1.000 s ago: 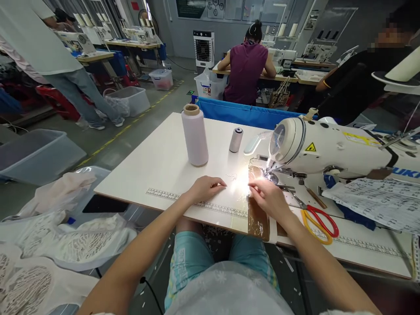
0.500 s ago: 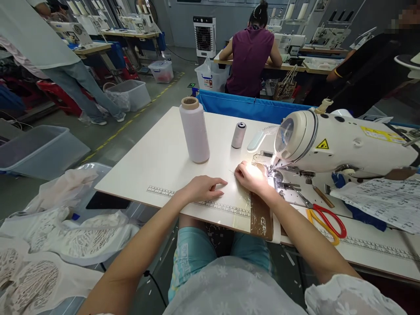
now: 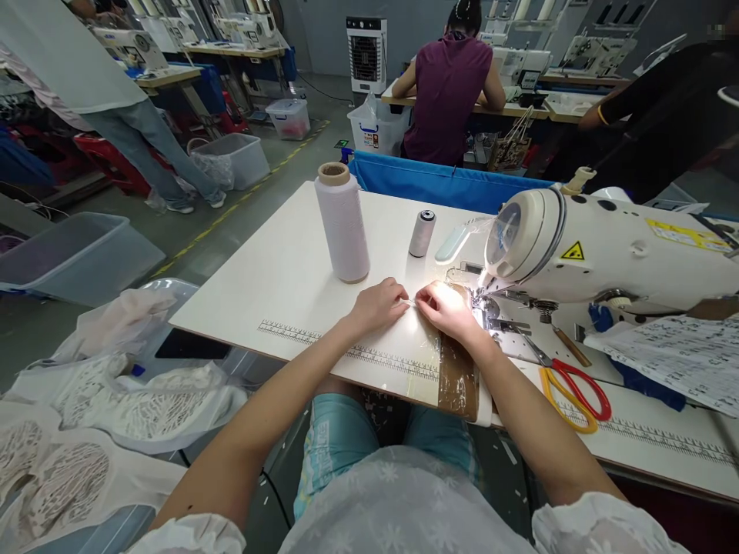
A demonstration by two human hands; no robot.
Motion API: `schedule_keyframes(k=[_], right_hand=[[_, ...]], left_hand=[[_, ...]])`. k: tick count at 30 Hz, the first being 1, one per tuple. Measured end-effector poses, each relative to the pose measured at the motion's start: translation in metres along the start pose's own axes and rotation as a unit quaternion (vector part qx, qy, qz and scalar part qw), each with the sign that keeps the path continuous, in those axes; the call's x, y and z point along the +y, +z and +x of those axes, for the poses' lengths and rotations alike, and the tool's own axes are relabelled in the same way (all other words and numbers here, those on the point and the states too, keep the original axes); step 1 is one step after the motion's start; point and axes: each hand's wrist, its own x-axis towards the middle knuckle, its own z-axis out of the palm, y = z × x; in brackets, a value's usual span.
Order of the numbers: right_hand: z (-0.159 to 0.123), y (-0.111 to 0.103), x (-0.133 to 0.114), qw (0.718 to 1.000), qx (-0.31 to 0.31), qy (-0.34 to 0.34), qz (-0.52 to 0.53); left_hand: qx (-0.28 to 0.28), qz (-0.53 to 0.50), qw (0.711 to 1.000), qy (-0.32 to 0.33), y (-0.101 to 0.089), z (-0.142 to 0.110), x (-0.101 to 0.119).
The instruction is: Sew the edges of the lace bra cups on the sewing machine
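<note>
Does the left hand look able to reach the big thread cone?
Probably yes: the large thread cone stands upright just beyond the left hand, with only bare tabletop visible between them, though that hand's fingertips are close to the right hand.

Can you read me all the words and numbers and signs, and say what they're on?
No words or numbers are clear enough to quote.
Yellow triangle: a warning sign without words, on the white sewing machine.
Too small or blurred:
Yellow label, same machine.
Printing on the papers.
Ruler strip numbers, on the tabletop.
Sticker on the plastic tub.
</note>
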Motion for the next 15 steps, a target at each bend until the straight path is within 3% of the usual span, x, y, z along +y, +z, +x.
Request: schedule_keyframes(k=[4, 8, 15], right_hand=[[0.000, 0.001, 0.005, 1.000, -0.010, -0.008, -0.004], [0.000, 0.001, 0.006, 1.000, -0.016, -0.012, 0.008], [-0.002, 0.001, -0.006, 0.995, 0.034, -0.025, 0.096]], left_hand=[[0.002, 0.002, 1.000, -0.002, 0.007, 0.012, 0.003], [-0.001, -0.070, 0.998, -0.005, 0.003, 0.013, -0.007], [-0.020, -0.185, 0.982, -0.028, -0.006, 0.013, -0.018]])
